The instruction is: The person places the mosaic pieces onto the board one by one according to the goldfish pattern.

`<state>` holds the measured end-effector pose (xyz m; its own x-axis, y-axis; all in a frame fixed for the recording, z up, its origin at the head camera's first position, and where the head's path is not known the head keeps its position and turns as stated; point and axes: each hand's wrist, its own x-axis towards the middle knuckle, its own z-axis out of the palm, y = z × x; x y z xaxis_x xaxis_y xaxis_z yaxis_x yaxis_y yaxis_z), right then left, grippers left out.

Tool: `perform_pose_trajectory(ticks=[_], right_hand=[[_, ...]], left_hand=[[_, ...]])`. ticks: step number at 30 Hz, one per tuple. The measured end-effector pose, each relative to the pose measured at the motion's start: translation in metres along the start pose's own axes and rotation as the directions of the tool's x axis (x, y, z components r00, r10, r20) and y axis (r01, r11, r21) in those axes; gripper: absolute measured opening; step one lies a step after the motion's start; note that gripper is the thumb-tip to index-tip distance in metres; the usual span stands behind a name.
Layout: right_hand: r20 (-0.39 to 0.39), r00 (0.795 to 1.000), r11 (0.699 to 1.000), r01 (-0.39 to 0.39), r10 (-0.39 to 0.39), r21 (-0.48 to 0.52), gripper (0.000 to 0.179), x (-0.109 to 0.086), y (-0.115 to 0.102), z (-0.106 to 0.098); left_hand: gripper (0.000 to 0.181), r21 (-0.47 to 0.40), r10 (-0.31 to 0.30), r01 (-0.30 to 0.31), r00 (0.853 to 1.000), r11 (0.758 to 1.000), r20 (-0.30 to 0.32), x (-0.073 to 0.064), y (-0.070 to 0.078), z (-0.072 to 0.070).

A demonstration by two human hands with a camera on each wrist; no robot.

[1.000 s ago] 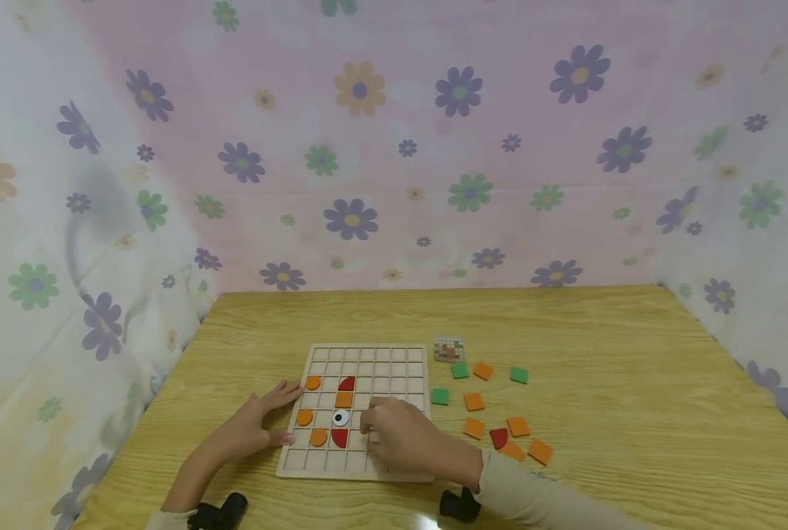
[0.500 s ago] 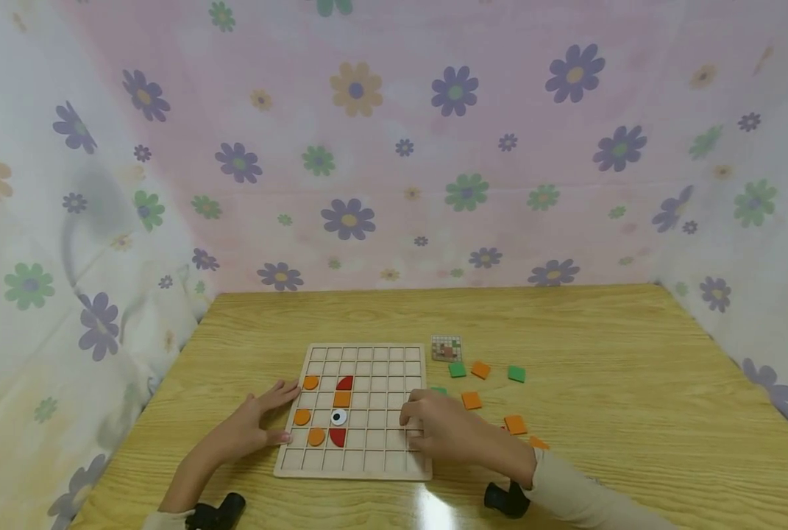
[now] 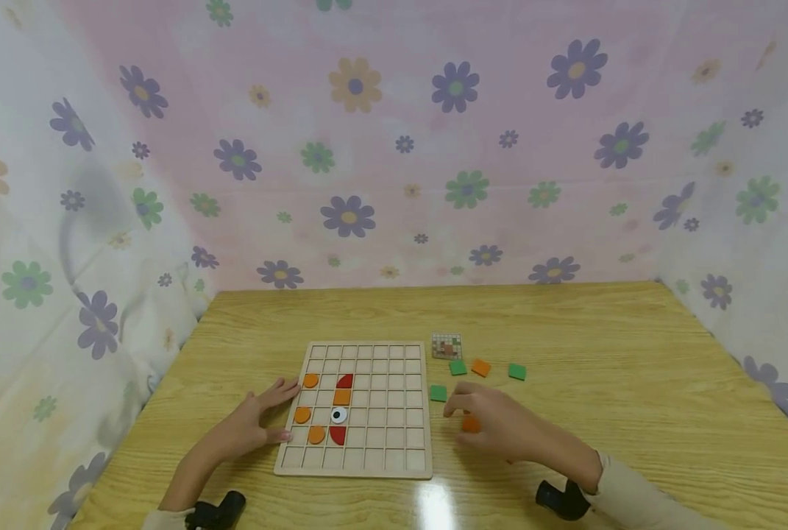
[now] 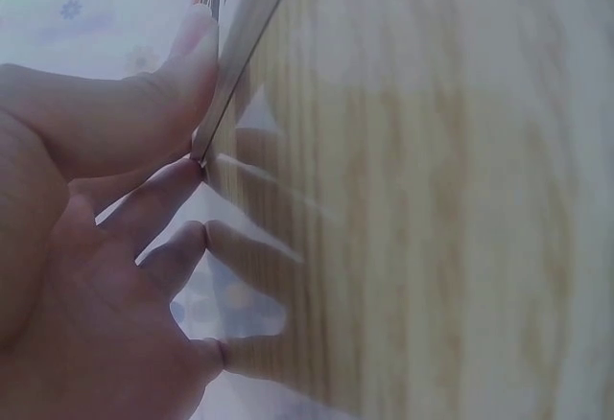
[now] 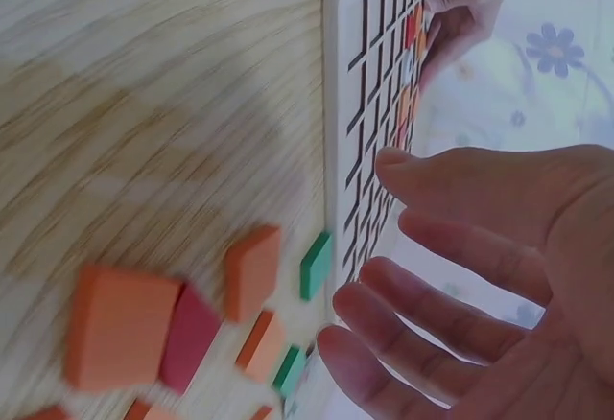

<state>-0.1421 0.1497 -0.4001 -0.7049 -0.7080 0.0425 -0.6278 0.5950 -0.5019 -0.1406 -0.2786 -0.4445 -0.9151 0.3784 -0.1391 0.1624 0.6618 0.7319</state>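
A wooden grid board [image 3: 374,442] lies on the table with several orange discs [image 3: 302,415], an orange square tile [image 3: 342,397], two red quarter-round pieces [image 3: 338,436] and a white eye disc [image 3: 339,415] in its cells. At the board's left edge my left hand [image 3: 251,425] touches the frame, thumb and fingers spread. My right hand [image 3: 499,423] hovers over the loose tiles right of the board, partly covering an orange tile [image 3: 471,424]. In the right wrist view its fingers are relaxed and apart, holding nothing, with a red piece [image 5: 192,338] against an orange tile [image 5: 123,329] below.
A small picture card [image 3: 446,346] with a grid pattern lies beyond the board's right corner. Green tiles [image 3: 438,393] and another orange tile [image 3: 480,367] are scattered near it. A flowered cloth [image 3: 394,147] closes in the table's back and sides.
My right hand has moved rightward from over the middle of the board to above the loose tiles. The left hand stays at the board's edge, and the pieces in the cells look the same.
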Motion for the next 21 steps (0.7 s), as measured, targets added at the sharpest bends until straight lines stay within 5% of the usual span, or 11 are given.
perform_pose_trajectory(ticks=[21], right_hand=[[-0.025, 0.999, 0.998, -0.031, 0.033, 0.051, 0.019, -0.054, 0.042, -0.002]], left_hand=[[0.082, 0.000, 0.008, -0.008, 1.000, 1.000, -0.003, 0.000, -0.002, 0.001]])
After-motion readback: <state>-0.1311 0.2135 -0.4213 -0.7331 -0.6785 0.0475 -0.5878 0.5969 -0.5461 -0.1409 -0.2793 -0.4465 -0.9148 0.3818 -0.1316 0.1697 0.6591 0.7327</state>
